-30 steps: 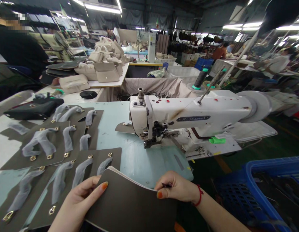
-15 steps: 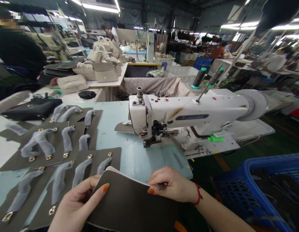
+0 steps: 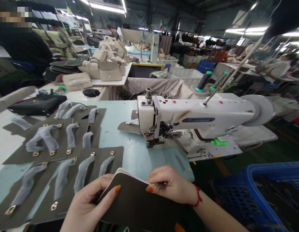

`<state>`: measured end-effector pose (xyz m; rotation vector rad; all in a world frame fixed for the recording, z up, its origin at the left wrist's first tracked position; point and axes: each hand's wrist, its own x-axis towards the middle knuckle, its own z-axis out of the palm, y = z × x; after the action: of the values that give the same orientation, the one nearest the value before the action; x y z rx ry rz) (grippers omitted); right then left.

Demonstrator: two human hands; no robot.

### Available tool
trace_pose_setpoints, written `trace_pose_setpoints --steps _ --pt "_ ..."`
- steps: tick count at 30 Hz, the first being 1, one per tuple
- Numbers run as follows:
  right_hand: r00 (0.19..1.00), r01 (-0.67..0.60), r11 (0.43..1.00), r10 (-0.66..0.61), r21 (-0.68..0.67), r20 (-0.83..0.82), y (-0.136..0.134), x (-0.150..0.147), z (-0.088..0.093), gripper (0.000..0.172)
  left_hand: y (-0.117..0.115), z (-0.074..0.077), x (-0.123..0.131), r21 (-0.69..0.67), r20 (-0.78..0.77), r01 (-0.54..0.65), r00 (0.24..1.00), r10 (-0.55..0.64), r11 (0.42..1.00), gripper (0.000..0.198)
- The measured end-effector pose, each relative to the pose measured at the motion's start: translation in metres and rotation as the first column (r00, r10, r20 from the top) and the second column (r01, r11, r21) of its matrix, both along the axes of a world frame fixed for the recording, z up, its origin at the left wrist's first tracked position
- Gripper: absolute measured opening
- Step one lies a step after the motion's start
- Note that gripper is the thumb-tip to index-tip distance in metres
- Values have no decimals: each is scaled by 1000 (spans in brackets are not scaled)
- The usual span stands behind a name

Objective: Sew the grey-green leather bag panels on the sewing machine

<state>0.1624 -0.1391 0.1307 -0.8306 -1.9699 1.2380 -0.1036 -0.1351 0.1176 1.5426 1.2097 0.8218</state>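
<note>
A dark grey-brown leather panel (image 3: pixel 139 203) with a pale edge is tilted up in front of me, below the sewing machine. My left hand (image 3: pixel 95 203) pinches its left side, thumb on the dark face and fingers behind. At the upper right edge, my right hand (image 3: pixel 172 185) grips the same panel between thumb and curled fingers. A small dark tip pokes from that fist; its kind is hidden. Left of my hands, similar panels (image 3: pixel 115 177) lie on the table, bearing straps wrapped in whitish film (image 3: pixel 84 170) with gold-coloured buckles (image 3: pixel 54 205).
A white sewing machine (image 3: pixel 195 111) stands on the pale blue tabletop (image 3: pixel 115 119), with another panel piece (image 3: pixel 128 127) behind its head. A blue plastic basket (image 3: pixel 248 193) is at the right. Beige bags (image 3: pixel 110 71) are heaped on a table beyond; a person in dark clothing (image 3: pixel 21 48) is far left.
My left hand has come closer to my right hand, with the panel still held in both. The whole view has shifted, so the machine and table appear farther right.
</note>
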Motion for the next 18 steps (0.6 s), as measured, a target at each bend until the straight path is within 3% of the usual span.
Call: trace_pose_setpoints --steps 11,18 --pt "1000 11 999 -11 49 1 1 -9 2 33 -7 8 9 60 33 5 999 -7 998 14" --pt "1000 29 994 -28 101 -14 2 -17 6 34 -10 16 16 170 -16 65 998 -64 983 12"
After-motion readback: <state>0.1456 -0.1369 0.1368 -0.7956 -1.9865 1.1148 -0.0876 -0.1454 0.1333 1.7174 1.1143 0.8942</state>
